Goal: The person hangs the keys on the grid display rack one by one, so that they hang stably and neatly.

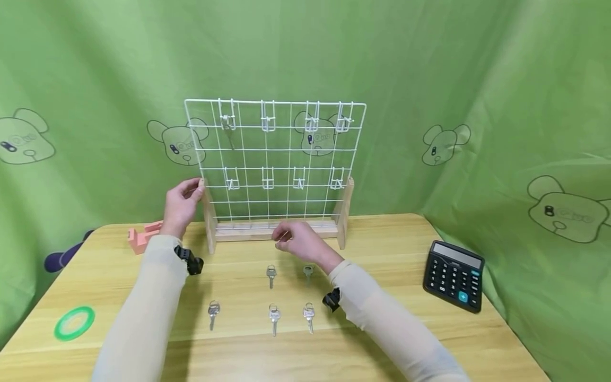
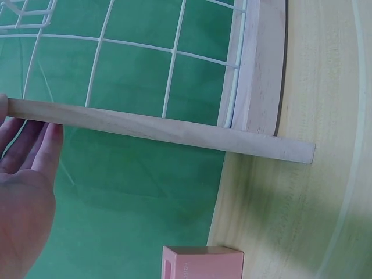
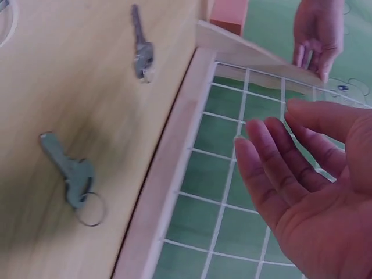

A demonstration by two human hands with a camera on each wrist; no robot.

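A white wire grid rack [image 1: 253,201] stands on a wooden base. My left hand [image 1: 182,204] grips the upper end of its left wooden post [image 2: 145,128], thumb on one side and fingers on the other. In front of the lower grid hovers my right hand [image 1: 300,240]; its fingers are loosely bent and hold nothing, as the right wrist view shows. One key [image 1: 229,130] hangs from the upper left hook. Several keys with rings lie on the table, among them a key [image 1: 271,276] and another key [image 1: 308,273] near the right hand.
White hooks [image 1: 268,124] sit in two rows on the grid. A pink holder [image 1: 139,240] stands behind the left forearm, with a green tape roll [image 1: 74,323] at the table's left. To the right lies a black calculator [image 1: 454,276]. Green curtain [image 1: 391,69] surrounds the table.
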